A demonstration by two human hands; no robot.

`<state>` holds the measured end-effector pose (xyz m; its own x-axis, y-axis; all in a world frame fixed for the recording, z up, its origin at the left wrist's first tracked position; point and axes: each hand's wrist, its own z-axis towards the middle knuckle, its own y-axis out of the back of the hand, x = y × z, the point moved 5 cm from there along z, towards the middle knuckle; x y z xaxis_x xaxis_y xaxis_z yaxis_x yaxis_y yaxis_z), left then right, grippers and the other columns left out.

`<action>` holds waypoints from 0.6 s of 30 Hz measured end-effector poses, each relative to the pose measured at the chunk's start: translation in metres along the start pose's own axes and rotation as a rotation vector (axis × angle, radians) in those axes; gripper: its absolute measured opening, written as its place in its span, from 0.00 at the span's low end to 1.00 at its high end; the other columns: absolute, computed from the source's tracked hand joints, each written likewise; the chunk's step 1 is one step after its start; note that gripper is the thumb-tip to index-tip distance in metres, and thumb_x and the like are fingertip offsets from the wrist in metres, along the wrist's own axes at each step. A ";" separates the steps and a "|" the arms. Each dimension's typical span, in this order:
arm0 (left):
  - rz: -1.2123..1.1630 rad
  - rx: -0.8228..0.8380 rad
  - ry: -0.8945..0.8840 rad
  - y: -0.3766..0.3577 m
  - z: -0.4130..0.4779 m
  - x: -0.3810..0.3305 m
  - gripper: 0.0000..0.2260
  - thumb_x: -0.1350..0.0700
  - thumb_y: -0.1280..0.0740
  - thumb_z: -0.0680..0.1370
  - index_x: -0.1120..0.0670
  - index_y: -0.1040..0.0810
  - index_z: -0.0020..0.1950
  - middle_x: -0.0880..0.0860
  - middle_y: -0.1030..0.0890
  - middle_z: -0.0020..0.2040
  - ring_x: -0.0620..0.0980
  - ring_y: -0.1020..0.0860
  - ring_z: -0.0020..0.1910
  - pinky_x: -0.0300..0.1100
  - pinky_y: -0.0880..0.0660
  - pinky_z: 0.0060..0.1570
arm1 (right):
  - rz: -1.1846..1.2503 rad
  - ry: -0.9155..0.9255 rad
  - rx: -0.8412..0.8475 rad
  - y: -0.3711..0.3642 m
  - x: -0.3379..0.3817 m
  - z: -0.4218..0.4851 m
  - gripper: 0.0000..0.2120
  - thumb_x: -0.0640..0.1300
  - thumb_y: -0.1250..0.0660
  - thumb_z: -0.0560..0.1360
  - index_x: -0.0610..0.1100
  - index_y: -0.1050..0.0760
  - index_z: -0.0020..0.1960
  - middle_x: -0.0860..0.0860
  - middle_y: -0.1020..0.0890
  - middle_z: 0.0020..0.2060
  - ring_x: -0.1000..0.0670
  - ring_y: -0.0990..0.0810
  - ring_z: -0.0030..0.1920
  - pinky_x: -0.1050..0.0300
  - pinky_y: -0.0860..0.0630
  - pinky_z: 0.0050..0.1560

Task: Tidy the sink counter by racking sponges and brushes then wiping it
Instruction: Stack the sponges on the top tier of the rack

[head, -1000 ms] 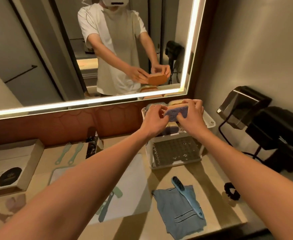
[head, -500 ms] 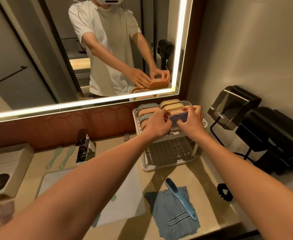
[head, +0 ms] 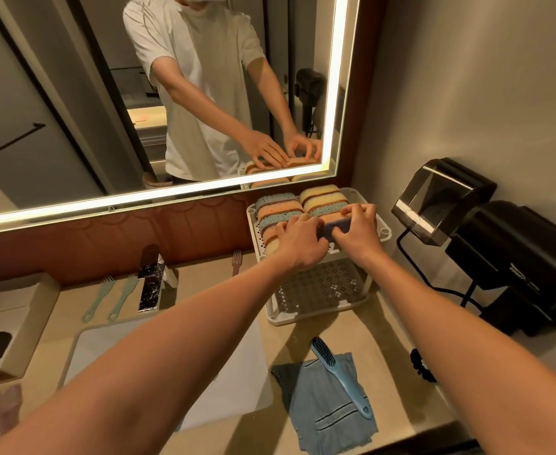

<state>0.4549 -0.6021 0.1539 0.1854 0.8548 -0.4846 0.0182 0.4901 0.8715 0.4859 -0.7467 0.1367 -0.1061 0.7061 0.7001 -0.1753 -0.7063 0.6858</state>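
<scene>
Head view: both arms reach forward to the rack (head: 385, 232), a white 2-tier stand at the back right of the counter (head: 391, 382), just under the lit mirror (head: 73, 93). The left hand (head: 298, 246) and right hand (head: 358, 233) meet over the top tier. Each grasps 1 end of a purple sponge (head: 337, 228), with fingers curled over its far edge and thumbs on the near side. The sponge stands on edge at the front of the right row, right against the racked sponges (head: 322, 197) behind it. These fill the top tier in 2 rows, blue and orange on the left, yellow and blue on the right. The lower tier shows its perforated floor.

In front of the rack, a blue brush (head: 339, 376) lies across a blue-grey cloth (head: 319, 412) near the counter's front edge. 2 green brushes (head: 122, 297) lie just left of the tap (head: 148, 290), behind the white sink (head: 250, 372). A black hair tie (head: 421, 366) lies right of the cloth. A black dryer (head: 516, 267) sits by the right wall, and a box (head: 30, 310) is at the far left.
</scene>
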 end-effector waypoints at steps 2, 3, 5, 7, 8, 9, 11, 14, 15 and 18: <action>0.033 0.004 -0.025 -0.002 -0.001 0.000 0.21 0.51 0.36 0.77 0.51 0.27 0.70 0.54 0.27 0.66 0.56 0.34 0.69 0.58 0.46 0.71 | -0.011 0.006 0.001 -0.002 0.001 0.000 0.19 0.41 0.28 0.75 0.44 0.31 0.62 0.45 0.37 0.64 0.44 0.30 0.65 0.48 0.25 0.65; 0.045 0.004 -0.033 -0.002 -0.002 0.000 0.21 0.50 0.36 0.77 0.51 0.27 0.71 0.54 0.27 0.66 0.56 0.35 0.70 0.58 0.47 0.71 | -0.017 0.007 0.002 -0.002 0.002 0.000 0.19 0.41 0.28 0.75 0.44 0.31 0.62 0.45 0.37 0.64 0.44 0.29 0.64 0.48 0.25 0.65; 0.082 0.010 -0.044 -0.004 -0.002 0.001 0.23 0.50 0.36 0.77 0.51 0.29 0.72 0.54 0.28 0.68 0.57 0.36 0.71 0.59 0.48 0.71 | -0.023 0.000 0.017 -0.003 0.002 0.001 0.18 0.41 0.28 0.75 0.45 0.31 0.62 0.45 0.36 0.63 0.44 0.29 0.64 0.48 0.25 0.64; 0.136 0.015 -0.060 -0.007 -0.003 0.000 0.24 0.49 0.37 0.77 0.51 0.31 0.73 0.55 0.29 0.69 0.57 0.36 0.71 0.60 0.47 0.72 | -0.034 -0.005 0.037 -0.003 0.002 0.001 0.19 0.41 0.28 0.75 0.45 0.31 0.62 0.45 0.36 0.63 0.44 0.29 0.64 0.47 0.25 0.65; 0.154 0.013 -0.067 -0.008 -0.004 -0.001 0.24 0.49 0.37 0.77 0.51 0.31 0.73 0.55 0.29 0.69 0.57 0.36 0.71 0.61 0.46 0.72 | -0.040 -0.010 0.047 -0.004 0.002 0.001 0.20 0.41 0.28 0.75 0.45 0.32 0.62 0.45 0.36 0.64 0.44 0.29 0.64 0.47 0.25 0.66; 0.159 0.009 -0.071 -0.009 -0.004 -0.001 0.24 0.48 0.37 0.77 0.51 0.31 0.73 0.55 0.29 0.68 0.57 0.36 0.71 0.60 0.46 0.72 | -0.046 -0.015 0.057 -0.004 0.002 0.001 0.20 0.41 0.28 0.74 0.45 0.32 0.62 0.45 0.36 0.64 0.43 0.29 0.64 0.46 0.26 0.66; 0.148 0.004 -0.070 -0.010 -0.003 0.000 0.24 0.48 0.37 0.77 0.50 0.30 0.72 0.55 0.29 0.68 0.57 0.35 0.70 0.60 0.45 0.72 | -0.057 -0.026 0.064 -0.005 0.004 -0.001 0.21 0.43 0.28 0.74 0.46 0.32 0.63 0.45 0.36 0.64 0.43 0.31 0.65 0.45 0.27 0.67; 0.109 -0.012 -0.067 -0.006 -0.003 0.003 0.22 0.48 0.37 0.77 0.51 0.29 0.71 0.54 0.29 0.68 0.57 0.35 0.70 0.58 0.45 0.70 | -0.102 -0.023 0.045 -0.004 0.008 -0.005 0.21 0.46 0.31 0.75 0.45 0.32 0.66 0.45 0.35 0.65 0.43 0.36 0.68 0.45 0.32 0.70; 0.091 -0.018 -0.064 -0.004 -0.003 0.004 0.22 0.49 0.37 0.78 0.52 0.29 0.72 0.54 0.30 0.70 0.57 0.35 0.71 0.58 0.45 0.71 | -0.124 -0.001 0.037 -0.003 0.011 -0.007 0.22 0.46 0.32 0.76 0.44 0.32 0.68 0.44 0.34 0.66 0.43 0.37 0.68 0.45 0.34 0.71; 0.060 -0.081 -0.056 0.010 -0.002 0.013 0.24 0.51 0.41 0.79 0.52 0.31 0.75 0.53 0.33 0.74 0.56 0.38 0.74 0.60 0.47 0.73 | -0.178 0.118 0.029 -0.004 0.026 -0.010 0.22 0.46 0.36 0.78 0.42 0.31 0.70 0.43 0.31 0.66 0.42 0.35 0.68 0.45 0.36 0.71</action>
<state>0.4555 -0.5859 0.1563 0.2380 0.8732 -0.4252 -0.0731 0.4527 0.8887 0.4740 -0.7254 0.1499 -0.1901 0.8194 0.5408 -0.1736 -0.5702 0.8029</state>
